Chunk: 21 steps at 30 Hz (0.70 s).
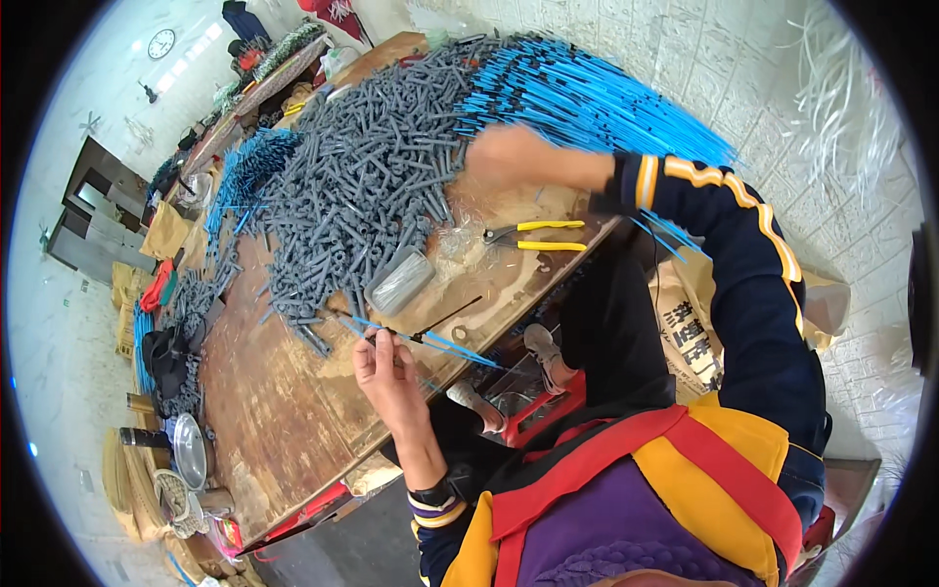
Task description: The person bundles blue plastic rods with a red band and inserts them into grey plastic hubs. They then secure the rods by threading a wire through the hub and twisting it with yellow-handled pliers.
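At the table's near edge, my left hand [387, 377] pinches thin blue rods [458, 349] between thumb and fingers. A thin black stick [452, 318] with a dark fitting crosses the rods there. My right hand [514, 157] is smeared by motion, and its fingers cannot be made out. It hovers at the right side of a big heap of grey plastic tubes [362, 161], close to a pile of blue rods with black ends [597, 98]. Between my hands lie pliers with yellow handles [550, 227] and a clear plastic box [401, 284].
The worn wooden table [284, 421] carries another bundle of blue rods [252, 166] beyond the heap. Black pieces [174, 357], a clear bowl [191, 450] and a metal cup [217, 502] stand along its left side. A printed sack [680, 323] is below right, near a red stool [548, 409].
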Available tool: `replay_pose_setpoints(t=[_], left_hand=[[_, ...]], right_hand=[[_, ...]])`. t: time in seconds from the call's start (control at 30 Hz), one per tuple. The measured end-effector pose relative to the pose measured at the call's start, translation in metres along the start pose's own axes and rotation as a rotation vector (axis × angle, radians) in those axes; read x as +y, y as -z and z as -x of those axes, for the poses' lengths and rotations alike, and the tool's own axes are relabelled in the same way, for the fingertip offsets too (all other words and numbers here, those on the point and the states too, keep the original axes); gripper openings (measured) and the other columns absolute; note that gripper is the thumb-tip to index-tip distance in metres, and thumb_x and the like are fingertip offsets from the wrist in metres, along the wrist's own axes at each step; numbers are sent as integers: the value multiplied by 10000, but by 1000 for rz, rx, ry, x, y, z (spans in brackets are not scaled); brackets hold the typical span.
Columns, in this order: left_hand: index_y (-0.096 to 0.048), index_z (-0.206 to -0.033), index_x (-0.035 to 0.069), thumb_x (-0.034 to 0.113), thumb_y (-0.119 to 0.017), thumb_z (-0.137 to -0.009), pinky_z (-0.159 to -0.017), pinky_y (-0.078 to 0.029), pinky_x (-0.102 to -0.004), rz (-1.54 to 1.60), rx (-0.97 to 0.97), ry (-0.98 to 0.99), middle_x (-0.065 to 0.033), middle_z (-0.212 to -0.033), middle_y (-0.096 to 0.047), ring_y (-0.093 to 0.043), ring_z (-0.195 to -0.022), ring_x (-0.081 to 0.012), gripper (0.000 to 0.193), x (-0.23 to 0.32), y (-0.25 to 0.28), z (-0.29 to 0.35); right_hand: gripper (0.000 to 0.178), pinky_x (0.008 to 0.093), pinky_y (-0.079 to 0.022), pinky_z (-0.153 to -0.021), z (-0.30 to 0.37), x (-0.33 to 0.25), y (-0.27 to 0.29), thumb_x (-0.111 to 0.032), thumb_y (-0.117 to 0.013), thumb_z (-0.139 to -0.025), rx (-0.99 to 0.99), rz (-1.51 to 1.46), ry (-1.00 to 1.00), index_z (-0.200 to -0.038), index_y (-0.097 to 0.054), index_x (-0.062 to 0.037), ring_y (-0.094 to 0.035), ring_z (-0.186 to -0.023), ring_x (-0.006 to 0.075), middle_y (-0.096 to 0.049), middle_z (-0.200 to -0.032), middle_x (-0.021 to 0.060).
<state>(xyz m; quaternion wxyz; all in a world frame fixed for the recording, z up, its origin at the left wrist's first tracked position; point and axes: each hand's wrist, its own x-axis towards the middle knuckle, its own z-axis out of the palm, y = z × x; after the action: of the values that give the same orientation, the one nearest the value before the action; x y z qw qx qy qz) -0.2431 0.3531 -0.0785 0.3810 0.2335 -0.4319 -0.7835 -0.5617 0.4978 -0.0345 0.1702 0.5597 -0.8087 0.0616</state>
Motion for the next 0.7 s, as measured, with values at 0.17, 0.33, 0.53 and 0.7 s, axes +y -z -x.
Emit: replay_pose_setpoints(t=[0.17, 0.33, 0.53, 0.7], left_hand=[[-584, -1046, 77, 91, -576, -960, -447, -303, -193, 30, -271, -40, 4, -766, -571, -465, -549, -54, 88, -5, 1, -27], [-570, -1139, 81, 104, -558, -971, -625, -450, -228, 127, -530, 211, -52, -908, -628, -586, -750, -115, 170, 7, -1, -24], [-529, -1204, 41, 136, -550, -982, -855, -481, -318, 281, -166, -94, -86, -1024, -634, -619, -943, -190, 242, 25, -76, 4], [-518, -1206, 74, 142, -538, -989, -918, -473, -348, 257, -412, -103, -86, -1091, -621, -590, -1039, -188, 228, -3, -35, 3]], right_hand=[[190, 463, -512, -658, -4, 178, -56, -254, -579, -854, 308, 181, -404, -943, -644, -99, -618, -813, 348, -629, -819, 147], [192, 465, -507, -644, -39, 125, -2, -294, -558, -912, 386, -24, -291, -1013, -615, -141, -627, -781, 364, -634, -811, 151], [230, 423, -503, -570, -11, -75, 104, -311, -605, -905, 386, -246, 382, -959, -581, -89, -632, -667, 320, -631, -751, 97], [229, 406, -521, -591, 37, -138, 95, -283, -615, -906, 88, -669, 323, -895, -586, -56, -635, -636, 299, -637, -750, 83]])
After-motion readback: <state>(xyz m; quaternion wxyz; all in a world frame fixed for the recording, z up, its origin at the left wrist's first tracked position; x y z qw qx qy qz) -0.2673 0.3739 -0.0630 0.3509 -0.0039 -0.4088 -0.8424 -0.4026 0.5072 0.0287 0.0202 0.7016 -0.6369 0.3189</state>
